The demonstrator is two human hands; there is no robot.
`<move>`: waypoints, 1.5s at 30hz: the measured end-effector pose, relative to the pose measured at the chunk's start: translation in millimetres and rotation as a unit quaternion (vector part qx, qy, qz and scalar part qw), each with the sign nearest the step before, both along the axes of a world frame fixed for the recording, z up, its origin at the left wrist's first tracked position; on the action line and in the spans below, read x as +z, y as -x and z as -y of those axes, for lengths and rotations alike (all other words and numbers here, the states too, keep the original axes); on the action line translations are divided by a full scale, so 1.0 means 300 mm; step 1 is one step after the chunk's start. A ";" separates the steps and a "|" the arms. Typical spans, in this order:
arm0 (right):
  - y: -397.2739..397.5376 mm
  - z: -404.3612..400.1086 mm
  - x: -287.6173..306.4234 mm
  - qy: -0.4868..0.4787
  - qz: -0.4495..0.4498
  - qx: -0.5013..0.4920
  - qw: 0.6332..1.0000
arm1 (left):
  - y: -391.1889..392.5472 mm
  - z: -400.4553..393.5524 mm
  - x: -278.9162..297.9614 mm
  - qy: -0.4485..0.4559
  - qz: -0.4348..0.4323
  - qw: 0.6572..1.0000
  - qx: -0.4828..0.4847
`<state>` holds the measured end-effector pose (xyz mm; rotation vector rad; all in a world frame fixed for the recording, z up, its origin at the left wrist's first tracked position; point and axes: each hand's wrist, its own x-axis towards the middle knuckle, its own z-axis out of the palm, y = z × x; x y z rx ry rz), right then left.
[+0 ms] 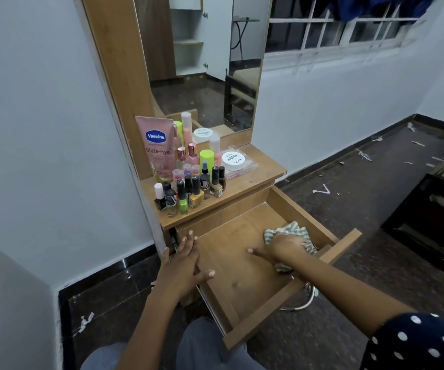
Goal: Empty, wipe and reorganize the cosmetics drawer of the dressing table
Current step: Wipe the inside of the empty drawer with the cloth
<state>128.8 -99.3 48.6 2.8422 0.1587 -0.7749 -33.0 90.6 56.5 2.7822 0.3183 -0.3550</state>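
The wooden drawer (244,284) of the dressing table is pulled out, and nothing lies in it but a cloth. My right hand (285,248) presses a green-and-white checked cloth (295,229) flat on the drawer floor near its right wall. My left hand (184,263) rests on the drawer's left wall, fingers spread, thumb inside the drawer. On the tabletop (250,185) stand a pink Vaseline tube (158,148), several nail polish bottles (188,194), small spray bottles and a white round jar (232,159) on a clear case.
A mirror (210,62) rises behind the tabletop. A white wall is at the left. Dark floor (362,188) with scraps of paper lies to the right, where a dark piece of furniture (439,217) stands. A metal stool leg (303,303) shows under the drawer.
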 end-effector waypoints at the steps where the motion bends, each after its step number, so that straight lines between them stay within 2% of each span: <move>1: -0.003 -0.008 0.004 0.012 0.001 0.006 1.000 | 0.001 0.000 0.001 -0.001 -0.002 1.000 -0.001; 4: -0.002 0.008 0.012 0.059 0.018 0.031 0.998 | -0.001 0.000 0.006 -0.002 -0.009 1.000 -0.001; 8: -0.030 0.097 -0.013 0.018 -0.017 0.070 0.997 | -0.002 0.005 0.013 -0.003 -0.009 1.000 -0.004; 11: -0.021 0.095 -0.005 0.046 -0.011 0.098 0.994 | -0.001 0.006 0.012 -0.004 -0.008 1.000 -0.001; 16: 0.021 0.033 -0.004 0.067 0.025 0.045 0.996 | 0.004 0.010 0.012 -0.007 -0.005 1.000 0.002; 21: 0.040 0.005 0.031 0.100 -0.005 -0.016 0.995 | 0.004 0.003 0.009 -0.003 -0.002 1.000 0.002; 24: 0.037 -0.017 0.066 0.103 -0.008 -0.014 0.995 | 0.003 0.004 0.006 0.001 0.000 1.000 0.003; 26: 0.040 -0.022 0.062 0.087 -0.006 -0.002 0.996 | 0.003 0.002 0.004 0.001 0.002 1.000 0.006; 30: 0.057 0.032 -0.008 -0.014 -0.033 -0.027 0.999 | 0.004 0.001 -0.001 -0.005 0.000 1.000 0.006; 36: 0.012 0.057 -0.012 0.035 -0.016 0.000 0.999 | -0.001 0.002 -0.006 -0.005 -0.003 1.000 0.005; 41: 0.009 0.069 -0.003 -0.003 -0.042 -0.025 0.999 | 0.000 0.000 -0.012 -0.002 0.001 1.000 0.006; 45: 0.083 0.031 0.026 -0.073 -0.051 -0.024 0.996 | -0.005 -0.007 -0.020 -0.002 0.003 1.000 0.005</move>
